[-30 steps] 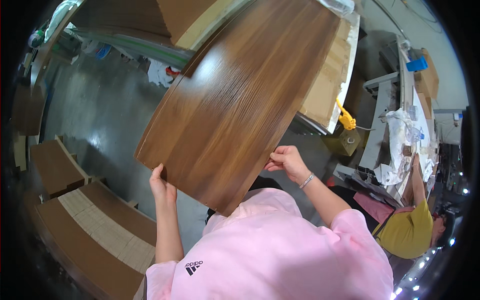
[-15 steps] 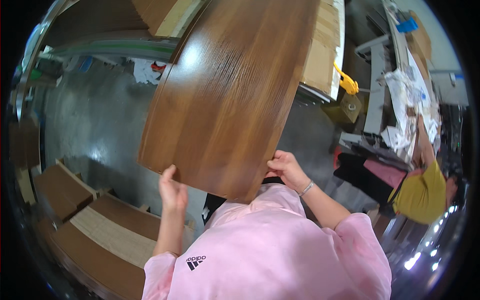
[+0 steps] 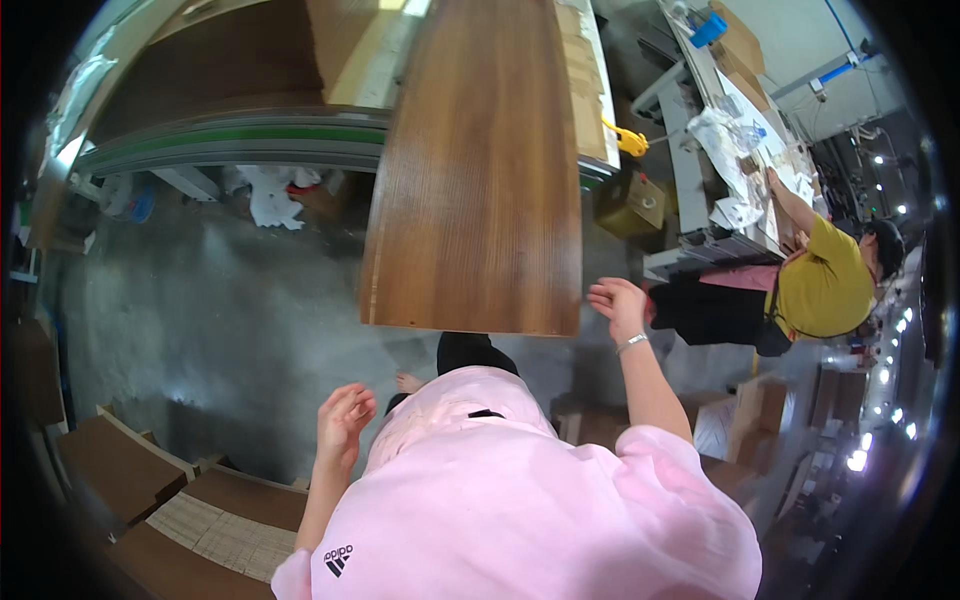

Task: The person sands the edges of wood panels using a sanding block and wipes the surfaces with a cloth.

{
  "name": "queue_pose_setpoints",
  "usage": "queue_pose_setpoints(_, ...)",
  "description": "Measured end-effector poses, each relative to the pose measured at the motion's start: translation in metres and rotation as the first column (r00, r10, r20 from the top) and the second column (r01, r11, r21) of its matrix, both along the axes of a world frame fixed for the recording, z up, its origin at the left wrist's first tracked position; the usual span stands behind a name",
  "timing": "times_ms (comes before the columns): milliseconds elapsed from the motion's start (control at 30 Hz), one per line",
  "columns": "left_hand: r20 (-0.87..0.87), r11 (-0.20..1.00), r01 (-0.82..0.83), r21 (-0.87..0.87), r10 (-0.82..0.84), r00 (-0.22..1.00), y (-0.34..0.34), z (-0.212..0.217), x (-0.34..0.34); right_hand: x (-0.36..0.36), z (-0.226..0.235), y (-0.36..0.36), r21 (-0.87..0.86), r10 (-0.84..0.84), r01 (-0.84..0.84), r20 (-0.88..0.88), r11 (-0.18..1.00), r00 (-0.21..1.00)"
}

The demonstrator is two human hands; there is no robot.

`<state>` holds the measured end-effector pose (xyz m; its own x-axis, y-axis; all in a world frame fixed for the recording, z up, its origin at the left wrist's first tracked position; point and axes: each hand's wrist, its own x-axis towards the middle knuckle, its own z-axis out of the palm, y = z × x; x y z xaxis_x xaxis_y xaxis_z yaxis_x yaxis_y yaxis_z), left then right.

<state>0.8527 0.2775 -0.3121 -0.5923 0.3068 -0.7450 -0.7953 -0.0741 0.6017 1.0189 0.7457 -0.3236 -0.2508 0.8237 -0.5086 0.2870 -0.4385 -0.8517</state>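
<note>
A long brown wood-grain panel (image 3: 472, 200) lies on the bench ahead, its near end jutting out over the floor towards me. My right hand (image 3: 620, 308) is beside the panel's near right corner, apart from it, with fingers loosely bent and nothing in them. Lower down, my left hand (image 3: 345, 425) hangs in the air to the left of my body. Its fingers are half curled and hold nothing; a gap separates it from the panel's near left corner.
A grey-and-green rail (image 3: 240, 140) runs along the bench front. Right of the panel are cardboard (image 3: 587, 90), a yellow tool (image 3: 628, 138) and a box (image 3: 632, 203). Brown panels (image 3: 250, 497) are stacked at lower left. A person in a yellow top (image 3: 825, 280) works at a cluttered table.
Both hands have let go of the panel. My left hand has dropped down and away, while my right has moved out to the right. The panel now points straighter ahead, its near end farther from me.
</note>
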Motion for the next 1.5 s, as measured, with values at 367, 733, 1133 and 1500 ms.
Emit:
queue_pose_setpoints(367, -0.144, 0.994, -0.042, 0.1, 0.056, 0.988, -0.029, 0.019, -0.099, -0.178, 0.099, -0.092, 0.4, 0.085, 0.093, -0.406, 0.912, 0.91)
queue_pose_setpoints(733, -0.568, 0.944, -0.202, -0.261, 0.019, 0.823, -0.133, 0.158, -0.259, -0.417, 0.098, -0.226, 0.117, 0.54, -0.585, -0.559, 0.802, 0.629)
queue_pose_setpoints(1133, -0.89, 0.884, -0.153, -0.443, -0.411, 0.199, -0.179, 0.318, -0.551, -0.501, 0.109, -0.342, 0.041, 0.694, -0.817, -0.553, 0.575, 0.461)
queue_pose_setpoints(1500, -0.37, 0.492, -0.364, -0.791, -0.858, -0.357, -0.149, 0.263, -0.794, -0.646, 0.189, -0.452, -0.102, 0.392, -0.674, -0.746, 0.732, 0.538)
